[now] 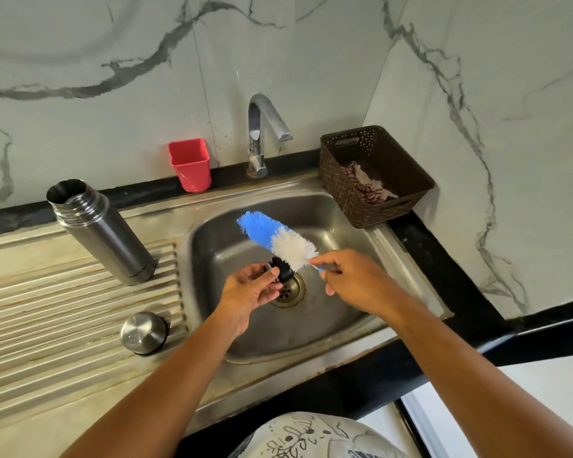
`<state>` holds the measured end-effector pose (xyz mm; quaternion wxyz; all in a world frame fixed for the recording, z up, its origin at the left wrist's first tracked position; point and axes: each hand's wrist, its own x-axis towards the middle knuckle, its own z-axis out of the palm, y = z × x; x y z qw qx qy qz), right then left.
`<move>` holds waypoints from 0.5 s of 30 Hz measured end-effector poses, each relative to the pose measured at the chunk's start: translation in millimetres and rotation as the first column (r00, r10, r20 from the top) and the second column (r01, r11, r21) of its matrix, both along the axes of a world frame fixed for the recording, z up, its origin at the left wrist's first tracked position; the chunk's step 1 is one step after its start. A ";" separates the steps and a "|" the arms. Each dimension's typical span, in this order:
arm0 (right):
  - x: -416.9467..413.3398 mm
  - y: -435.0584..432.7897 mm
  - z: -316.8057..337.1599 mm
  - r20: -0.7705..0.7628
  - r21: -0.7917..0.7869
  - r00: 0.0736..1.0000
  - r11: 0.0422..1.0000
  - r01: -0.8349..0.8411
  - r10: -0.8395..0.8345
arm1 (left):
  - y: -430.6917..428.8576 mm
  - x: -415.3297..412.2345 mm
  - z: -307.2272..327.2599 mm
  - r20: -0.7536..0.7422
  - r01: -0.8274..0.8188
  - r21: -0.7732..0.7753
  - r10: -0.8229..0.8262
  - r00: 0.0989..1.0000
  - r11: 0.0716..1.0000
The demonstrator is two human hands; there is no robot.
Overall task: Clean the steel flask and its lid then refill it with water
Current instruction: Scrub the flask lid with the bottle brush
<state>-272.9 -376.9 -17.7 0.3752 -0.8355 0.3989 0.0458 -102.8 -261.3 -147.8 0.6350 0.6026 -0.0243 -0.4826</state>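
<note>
The open steel flask (pixel 101 231) stands on the ribbed drainboard (pixel 47 309), left of the sink basin (pixel 328 312). Its steel cap (pixel 143 332) lies upside down nearer the front edge. Over the drain, my left hand (pixel 250 292) holds the small black inner lid (pixel 282 269) between fingers and thumb. My right hand (pixel 354 280) grips the handle of a blue and white bottle brush (pixel 277 239). The white bristles touch the black lid.
A steel tap (pixel 262 133) rises behind the basin, with no water running. A red plastic cup (pixel 191 165) stands at the back ledge. A brown perforated basket (pixel 374 176) with a cloth inside sits at the sink's right back corner. Marble walls close in behind and right.
</note>
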 end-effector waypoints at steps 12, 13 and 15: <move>19.6 39.0 33.7 -0.357 -0.302 0.928 0.927 -0.223 0.107 | 2.5 -9.4 9.2 0.322 0.018 0.126 -0.058 0.945 0.992; 19.0 41.8 33.7 -0.369 -0.302 0.923 0.925 -0.230 0.109 | 6.2 -7.0 7.2 0.313 -0.026 0.154 -0.024 0.949 0.988; 11.8 49.4 37.4 -0.421 -0.303 0.897 0.912 -0.278 0.134 | 14.0 3.6 0.2 0.290 -0.126 0.200 0.064 0.955 0.972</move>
